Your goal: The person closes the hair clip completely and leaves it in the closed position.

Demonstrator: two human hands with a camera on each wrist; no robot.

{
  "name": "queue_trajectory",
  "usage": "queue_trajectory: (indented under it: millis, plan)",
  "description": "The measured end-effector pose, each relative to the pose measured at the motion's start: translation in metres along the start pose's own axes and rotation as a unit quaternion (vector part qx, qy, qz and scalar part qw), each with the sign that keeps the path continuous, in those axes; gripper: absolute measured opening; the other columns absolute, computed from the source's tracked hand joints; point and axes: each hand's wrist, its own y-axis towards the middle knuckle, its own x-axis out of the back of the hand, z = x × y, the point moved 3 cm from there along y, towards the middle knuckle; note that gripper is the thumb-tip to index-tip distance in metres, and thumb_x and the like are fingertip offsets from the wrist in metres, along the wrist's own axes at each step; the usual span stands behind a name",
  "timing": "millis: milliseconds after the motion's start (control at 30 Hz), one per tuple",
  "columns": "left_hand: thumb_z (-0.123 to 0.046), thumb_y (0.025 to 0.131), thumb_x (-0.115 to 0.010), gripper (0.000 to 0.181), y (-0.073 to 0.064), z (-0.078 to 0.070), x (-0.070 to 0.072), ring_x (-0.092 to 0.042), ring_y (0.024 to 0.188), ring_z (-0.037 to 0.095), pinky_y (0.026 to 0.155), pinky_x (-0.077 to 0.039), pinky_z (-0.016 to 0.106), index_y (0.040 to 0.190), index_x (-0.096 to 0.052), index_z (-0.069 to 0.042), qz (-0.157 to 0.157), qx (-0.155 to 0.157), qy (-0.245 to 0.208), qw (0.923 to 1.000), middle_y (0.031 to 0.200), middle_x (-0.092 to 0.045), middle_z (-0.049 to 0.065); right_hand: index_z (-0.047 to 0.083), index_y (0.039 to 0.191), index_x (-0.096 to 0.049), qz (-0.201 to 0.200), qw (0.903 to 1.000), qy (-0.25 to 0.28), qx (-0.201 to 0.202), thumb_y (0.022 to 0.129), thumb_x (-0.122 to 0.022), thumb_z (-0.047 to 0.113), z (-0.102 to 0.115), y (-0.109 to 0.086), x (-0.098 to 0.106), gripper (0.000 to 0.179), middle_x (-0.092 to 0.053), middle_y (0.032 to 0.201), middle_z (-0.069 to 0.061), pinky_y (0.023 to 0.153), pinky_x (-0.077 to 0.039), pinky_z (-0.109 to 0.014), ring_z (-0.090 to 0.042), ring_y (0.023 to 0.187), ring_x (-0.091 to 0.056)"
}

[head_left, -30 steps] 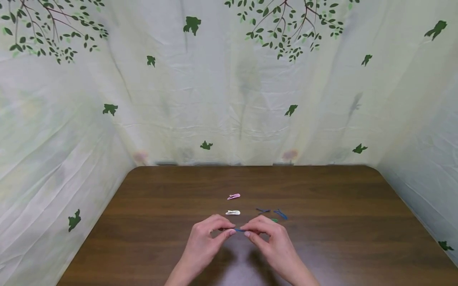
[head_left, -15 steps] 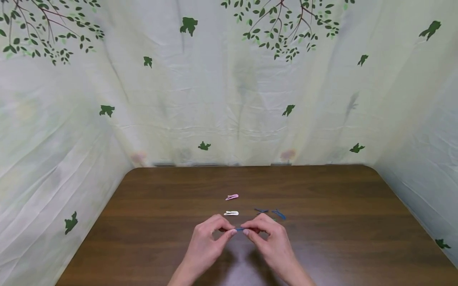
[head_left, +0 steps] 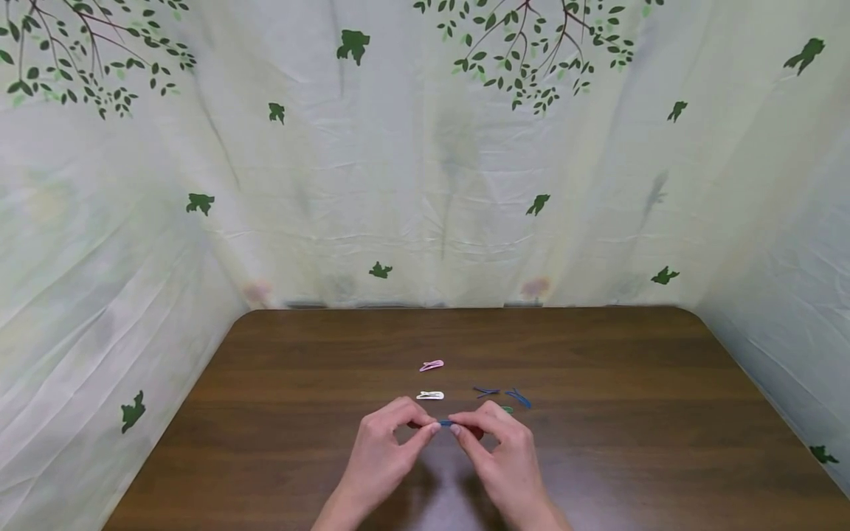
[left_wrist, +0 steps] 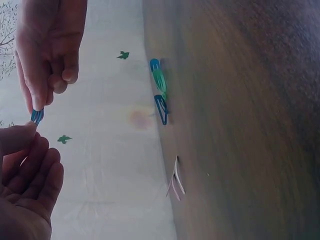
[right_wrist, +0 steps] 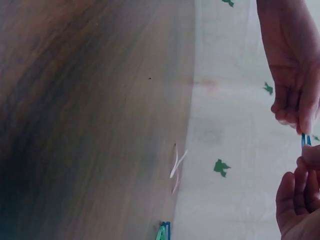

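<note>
A blue snap hair clip (head_left: 446, 423) is held in the air over the table's front middle. My left hand (head_left: 381, 450) pinches one end between thumb and forefinger. My right hand (head_left: 501, 453) pinches the opposite end the same way. In the left wrist view, the blue hair clip (left_wrist: 37, 116) shows a slot between its bars; the fingertips cover both ends. Beyond the hands lie a white hair clip (head_left: 430, 395) and a pink hair clip (head_left: 432, 365). A green hair clip (head_left: 508, 409) is partly hidden behind my right hand.
On the brown wooden table (head_left: 319, 346), a dark blue hair clip (head_left: 486, 391) and another blue hair clip (head_left: 519, 398) lie spread apart at the right, beyond my right hand. A pale curtain (head_left: 425, 184) with leaf prints surrounds the table's back and sides.
Both hands stay almost in place with the blue clip between them. My right hand has turned slightly, and more of the clip's width and the green clip shows than half a second ago.
</note>
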Motion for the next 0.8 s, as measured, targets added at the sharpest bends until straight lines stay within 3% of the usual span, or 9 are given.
queue_trajectory:
  millis: [233, 467, 600, 800]
  plan:
    - [-0.011, 0.087, -0.076, 0.010, 0.0013, 0.0008, -0.0001, -0.062, 0.079, 0.006, 0.073, -0.048, 0.020, 0.086, -0.072, -0.020, 0.007, 0.028, -0.021, 0.9993, 0.083, -0.066, -0.012, 0.016, 0.099, -0.077, 0.005, 0.9999, 0.015, 0.002, 0.084, -0.077, 0.004, -0.0032, 0.0030, 0.0030, 0.019, -0.062, 0.081, 0.008, 0.064, -0.047, -0.022, -0.008, 0.073, -0.058]
    - [-0.010, 0.088, -0.075, 0.010, 0.0012, 0.0008, -0.0016, -0.061, 0.078, 0.006, 0.073, -0.049, 0.023, 0.089, -0.071, -0.019, 0.018, 0.034, -0.025, 0.9989, 0.083, -0.064, -0.012, 0.012, 0.100, -0.079, 0.009, 0.9990, 0.044, -0.006, 0.082, -0.077, 0.001, -0.0050, 0.0039, 0.0049, 0.020, -0.065, 0.087, 0.004, 0.069, -0.050, -0.022, -0.013, 0.080, -0.062]
    - [-0.011, 0.089, -0.074, 0.009, 0.0003, 0.0041, -0.0029, -0.061, 0.077, 0.007, 0.072, -0.050, 0.025, 0.088, -0.071, -0.020, 0.038, 0.074, -0.046, 0.9955, 0.083, -0.064, -0.012, 0.010, 0.101, -0.078, 0.013, 0.9981, 0.060, -0.003, 0.082, -0.076, -0.003, -0.0050, 0.0040, 0.0051, 0.023, -0.065, 0.090, 0.001, 0.071, -0.051, -0.021, -0.015, 0.082, -0.062]
    - [-0.012, 0.088, -0.074, 0.009, 0.0010, 0.0075, -0.0017, -0.063, 0.083, 0.011, 0.077, -0.052, 0.027, 0.090, -0.070, -0.020, 0.069, 0.162, -0.094, 0.9799, 0.087, -0.067, -0.009, 0.010, 0.106, -0.077, 0.041, 0.9972, 0.062, -0.013, 0.086, -0.073, 0.002, -0.0062, 0.0045, 0.0039, 0.021, -0.066, 0.098, 0.000, 0.076, -0.051, -0.023, -0.016, 0.088, -0.062]
